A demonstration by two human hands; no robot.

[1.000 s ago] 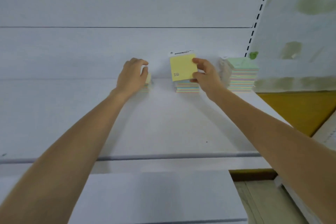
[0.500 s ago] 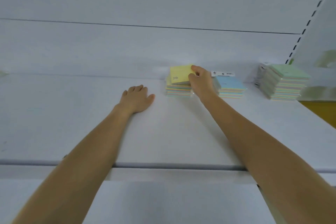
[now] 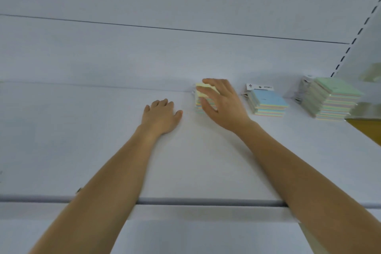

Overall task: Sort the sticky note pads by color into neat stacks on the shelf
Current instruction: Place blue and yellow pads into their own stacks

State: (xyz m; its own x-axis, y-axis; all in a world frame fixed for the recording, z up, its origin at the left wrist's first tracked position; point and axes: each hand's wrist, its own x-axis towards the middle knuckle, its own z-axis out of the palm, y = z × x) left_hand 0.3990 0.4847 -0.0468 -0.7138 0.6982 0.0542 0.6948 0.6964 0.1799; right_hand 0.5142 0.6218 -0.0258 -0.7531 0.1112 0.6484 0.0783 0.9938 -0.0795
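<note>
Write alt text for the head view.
The right hand rests over a yellow-topped stack of sticky note pads on a white shelf, fingers on top, thumb against its near side. The left hand lies flat on the shelf just left of it. Further right stand a blue-topped stack and a taller green-topped stack.

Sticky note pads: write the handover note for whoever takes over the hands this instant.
Left hand: flat on the shelf, holding nothing.
Right hand: spread over the yellow-topped stack, thumb at its front.
At the shelf's back, left to right: yellow-topped stack, blue-topped stack, green-topped stack.
Done: three stacks stand apart; no loose pad in view.
Left: lift the right hand away; square the green-topped stack, which looks staggered.
</note>
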